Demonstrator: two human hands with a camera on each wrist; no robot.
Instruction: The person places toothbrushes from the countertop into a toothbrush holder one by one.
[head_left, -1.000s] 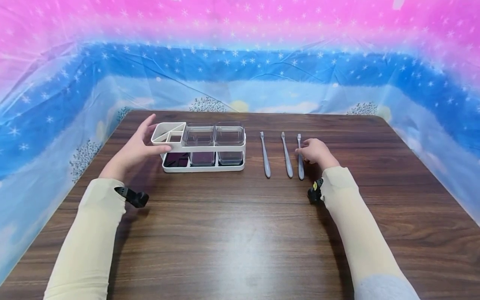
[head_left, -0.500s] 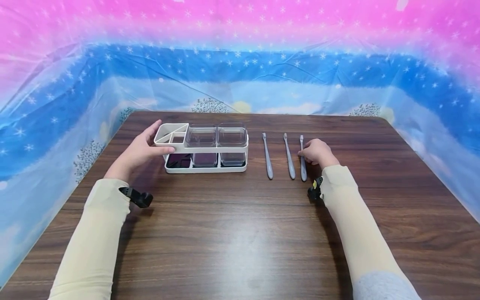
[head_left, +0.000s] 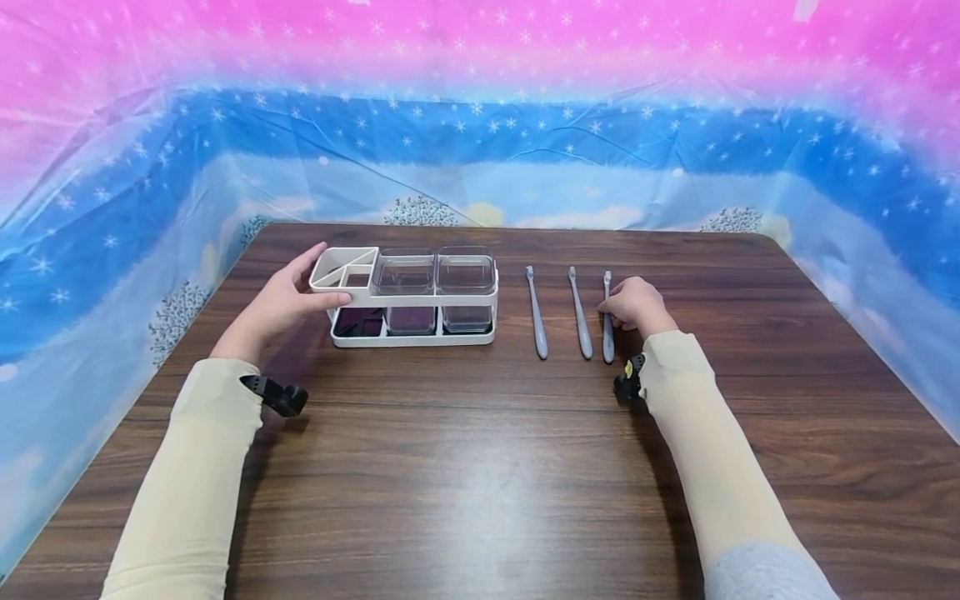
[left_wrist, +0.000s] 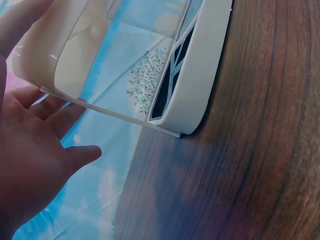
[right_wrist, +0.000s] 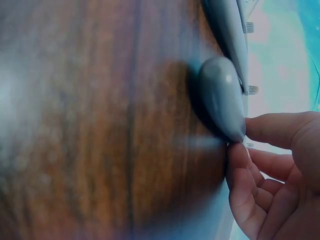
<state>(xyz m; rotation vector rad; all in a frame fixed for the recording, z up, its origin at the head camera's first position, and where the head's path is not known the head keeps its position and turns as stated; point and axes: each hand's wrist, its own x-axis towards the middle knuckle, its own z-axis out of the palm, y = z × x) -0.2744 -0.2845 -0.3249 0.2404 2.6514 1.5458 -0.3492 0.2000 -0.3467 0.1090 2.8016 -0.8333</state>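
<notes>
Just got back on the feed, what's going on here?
A person's left hand holds the left end of a white rack standing on the table. The right hand pinches the rightmost toothbrush. The other two brushes lie untouched on the table, between that one and the rack.

No lettering, label, brand, number or sign can be read in any of the views.

A wood-grain table (head_left: 390, 467) is bordered on three sides by a pink-and-blue cloth backdrop (head_left: 480, 142) printed with snowflakes (head_left: 477, 109) and trees (head_left: 420, 212); light (head_left: 491, 508) is reflected in its surface.
</notes>
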